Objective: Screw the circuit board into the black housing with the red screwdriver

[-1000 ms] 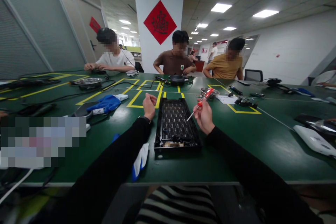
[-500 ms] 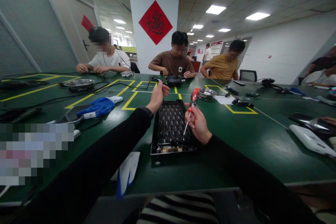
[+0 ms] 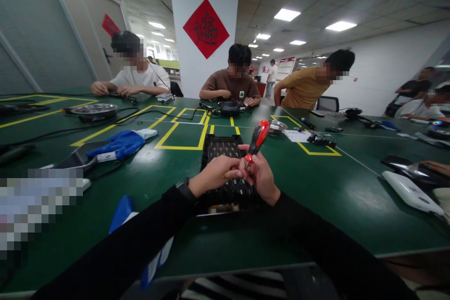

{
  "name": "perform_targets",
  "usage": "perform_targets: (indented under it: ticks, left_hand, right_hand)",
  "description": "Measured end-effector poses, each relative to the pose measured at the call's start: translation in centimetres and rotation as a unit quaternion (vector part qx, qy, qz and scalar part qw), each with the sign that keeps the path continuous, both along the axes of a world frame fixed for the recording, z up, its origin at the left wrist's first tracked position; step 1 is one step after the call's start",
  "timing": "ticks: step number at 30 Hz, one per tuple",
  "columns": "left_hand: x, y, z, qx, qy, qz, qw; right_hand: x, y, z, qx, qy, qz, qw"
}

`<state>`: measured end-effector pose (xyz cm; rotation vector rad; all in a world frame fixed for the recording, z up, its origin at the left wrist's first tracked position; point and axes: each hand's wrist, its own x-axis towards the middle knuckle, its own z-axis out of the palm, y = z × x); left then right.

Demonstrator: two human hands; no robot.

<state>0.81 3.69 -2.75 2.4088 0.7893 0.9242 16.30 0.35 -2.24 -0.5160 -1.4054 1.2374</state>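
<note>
My right hand (image 3: 263, 176) grips a red-and-black screwdriver (image 3: 259, 137) with its handle up and its shaft pointing down over a black rectangular casing (image 3: 225, 146). The casing lies on the table under both hands, with a grid of small pale pieces inside and a tan part (image 3: 223, 208) at its near end. My left hand (image 3: 220, 172) is closed in a pinch beside the screwdriver shaft, its fingertips meeting the right fingers. What lies between those fingertips is hidden, and the screwdriver's tip is hard to make out.
Blue-and-white gloves (image 3: 121, 144) lie left, and another glove (image 3: 121, 213) is partly under my left arm. Metal bowls (image 3: 94, 111) and cables stand farther back. A white device (image 3: 409, 192) lies right. Several people sit around the green table (image 3: 316, 211).
My left hand has come down from the casing's far left corner to the screwdriver shaft. The screwdriver now stands more upright in my right hand, and the view has shifted slightly.
</note>
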Motion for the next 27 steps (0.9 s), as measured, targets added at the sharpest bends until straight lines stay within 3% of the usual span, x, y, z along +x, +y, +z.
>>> perform_targets:
  ticks: [5, 14, 27]
  left_hand:
    - [0.3, -0.1, -0.3, -0.029, 0.072, -0.017, 0.997]
    - [1.0, -0.9, -0.6, -0.216, -0.012, -0.11, 0.97]
    - [0.3, -0.1, -1.1, -0.113, 0.001, -0.051, 0.992]
  right_hand:
    - [0.0, -0.5, 0.3, 0.001, 0.003, -0.024, 1.0]
    - [-0.1, 0.0, -0.1, 0.014, -0.017, 0.013, 1.0]
    - [-0.2, 0.0, -0.1, -0.001, 0.036, 0.015, 0.999]
